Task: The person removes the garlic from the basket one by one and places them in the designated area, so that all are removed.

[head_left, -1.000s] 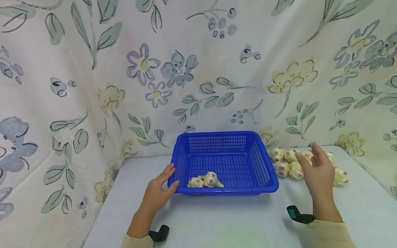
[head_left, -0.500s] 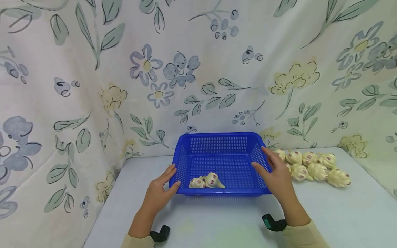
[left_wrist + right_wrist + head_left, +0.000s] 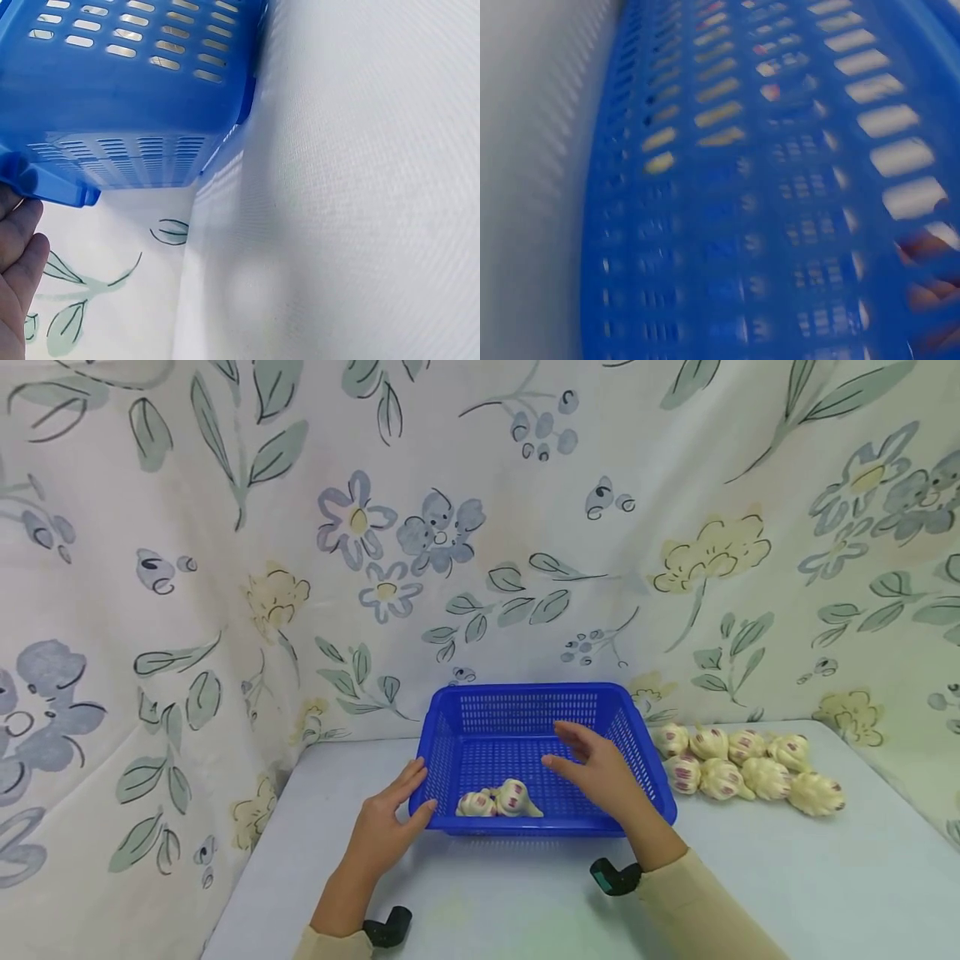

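In the head view a blue perforated plastic basket point(image 3: 540, 822) stands on the table, with two white-and-purple garlic bulbs point(image 3: 512, 797) near its front left. My left hand point(image 3: 382, 827) rests at the front left corner, thumb by the front rim and fingers along the left one. In the left wrist view, fingertips point(image 3: 28, 214) touch the rim from outside. My right hand point(image 3: 603, 777) is over the right half of the basket, thumb and fingers apart, with nothing seen between them. Through the holes in the right wrist view, parts of that hand point(image 3: 930, 289) show, blurred.
Several more garlic bulbs point(image 3: 767, 778) lie in two rows on the white table point(image 3: 847, 877), right of the basket. A floral cloth point(image 3: 495, 643) hangs close behind the basket.
My right hand has moved left from above the garlic rows, past the basket's right rim, to over the basket. The left hand has stayed at the corner.
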`<state>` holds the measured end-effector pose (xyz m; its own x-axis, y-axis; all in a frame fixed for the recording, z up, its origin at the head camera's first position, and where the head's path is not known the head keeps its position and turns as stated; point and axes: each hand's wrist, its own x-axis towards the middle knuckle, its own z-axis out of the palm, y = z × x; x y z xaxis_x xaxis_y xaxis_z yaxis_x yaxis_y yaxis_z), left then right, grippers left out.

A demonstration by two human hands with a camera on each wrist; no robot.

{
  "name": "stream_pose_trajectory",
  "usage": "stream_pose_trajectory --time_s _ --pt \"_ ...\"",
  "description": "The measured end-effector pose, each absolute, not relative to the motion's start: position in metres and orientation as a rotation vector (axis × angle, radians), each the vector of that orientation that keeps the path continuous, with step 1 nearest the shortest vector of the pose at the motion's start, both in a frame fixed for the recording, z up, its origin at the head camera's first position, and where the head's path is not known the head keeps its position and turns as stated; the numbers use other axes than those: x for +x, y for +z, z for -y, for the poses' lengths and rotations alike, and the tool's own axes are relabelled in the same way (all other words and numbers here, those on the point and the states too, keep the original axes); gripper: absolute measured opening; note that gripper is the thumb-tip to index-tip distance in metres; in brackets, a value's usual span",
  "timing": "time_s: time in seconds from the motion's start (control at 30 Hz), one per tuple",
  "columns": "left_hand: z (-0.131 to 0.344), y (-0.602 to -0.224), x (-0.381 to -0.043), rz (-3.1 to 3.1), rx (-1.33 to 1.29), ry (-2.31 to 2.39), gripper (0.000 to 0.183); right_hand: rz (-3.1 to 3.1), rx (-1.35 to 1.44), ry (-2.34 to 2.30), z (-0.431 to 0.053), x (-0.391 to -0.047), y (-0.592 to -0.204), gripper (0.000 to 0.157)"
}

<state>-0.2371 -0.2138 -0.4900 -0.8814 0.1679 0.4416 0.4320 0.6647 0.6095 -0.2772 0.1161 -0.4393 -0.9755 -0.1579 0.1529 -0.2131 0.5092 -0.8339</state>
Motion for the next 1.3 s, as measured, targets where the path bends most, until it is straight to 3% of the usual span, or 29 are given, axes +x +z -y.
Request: stream_pose_trajectory --time_s 0.73,0.97,1.2,1.3 --pt "0.214 -0.486 -0.237 2.522 -0.480 -1.042 0.053 3.244 0.730 1.016 -0.075 -0.287 -0.451 0.065" --pt "0.214 -0.487 -0.237 2.535 -0.457 -1.047 0.054 3.274 0.778 1.058 -0.074 -0.288 -0.451 0.051" --pt "0.212 -0.487 -0.236 2.562 -0.431 -1.061 0.054 3.255 0.807 1.089 -0.076 -0.289 -0.453 0.024" --pt "0.212 -0.488 -0.236 2.553 -0.443 -1.065 0.054 3.260 0.772 1.109 -0.077 -0.289 -0.453 0.021"
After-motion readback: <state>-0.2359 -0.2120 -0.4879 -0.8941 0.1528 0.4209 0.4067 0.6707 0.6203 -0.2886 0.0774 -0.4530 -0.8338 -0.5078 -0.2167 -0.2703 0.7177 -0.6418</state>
